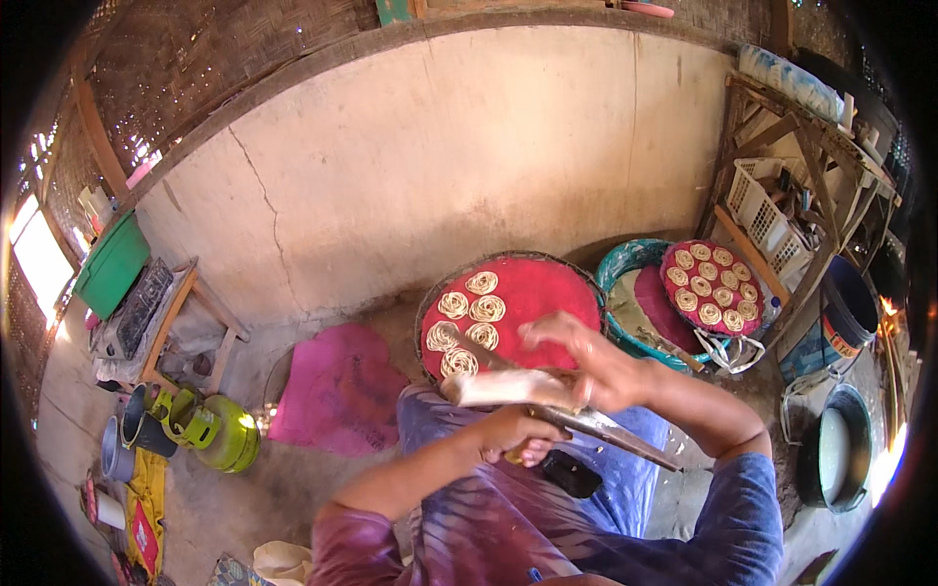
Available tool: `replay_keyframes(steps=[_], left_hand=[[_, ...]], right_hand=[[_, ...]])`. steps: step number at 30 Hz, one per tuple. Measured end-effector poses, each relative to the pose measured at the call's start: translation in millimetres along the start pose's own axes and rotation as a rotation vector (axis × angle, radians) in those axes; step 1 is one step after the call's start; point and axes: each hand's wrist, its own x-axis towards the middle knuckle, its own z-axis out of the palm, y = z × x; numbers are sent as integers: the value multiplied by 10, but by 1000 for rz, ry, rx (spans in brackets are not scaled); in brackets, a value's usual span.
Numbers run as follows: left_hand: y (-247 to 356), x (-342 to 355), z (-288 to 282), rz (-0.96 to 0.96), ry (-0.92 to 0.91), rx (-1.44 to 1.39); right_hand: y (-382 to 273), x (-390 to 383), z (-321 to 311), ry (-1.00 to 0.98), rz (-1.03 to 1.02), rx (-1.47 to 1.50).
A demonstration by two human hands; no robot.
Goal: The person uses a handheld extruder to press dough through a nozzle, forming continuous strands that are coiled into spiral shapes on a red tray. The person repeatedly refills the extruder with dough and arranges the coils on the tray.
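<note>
My left hand (523, 433) is closed round the handle of a long dark bar-like tool (635, 447) held across my lap. A pale, whitish block (479, 389) lies along the tool. My right hand (596, 356), slightly blurred, is over the block's right end with its fingers apart; whether it touches the block is unclear. Behind them, a round red-lined tray (547, 283) holds several coiled noodle nests (486, 308) on its left side. A dark flat object (572, 474), hard to make out, is on my lap below the tool.
A smaller noodle-nest tray (712, 247) rests on a teal tub (616, 254), beside a wooden rack (816, 166). Buckets (845, 303) and a basin (835, 449) stand right. Left are a pink sheet (327, 391), green gas cylinder (220, 435) and low wooden stand (181, 322). A cracked wall (410, 146) stands behind.
</note>
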Motion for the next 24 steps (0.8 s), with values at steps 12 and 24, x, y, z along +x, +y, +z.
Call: replay_keyframes(steps=[12,24], left_hand=[[486,-176,-31,250,656,1849],[795,341,-189,1414,506,-29]], right_hand=[[-386,346,-419,298,445,-79],[717,-272,-600,1712,174,435]])
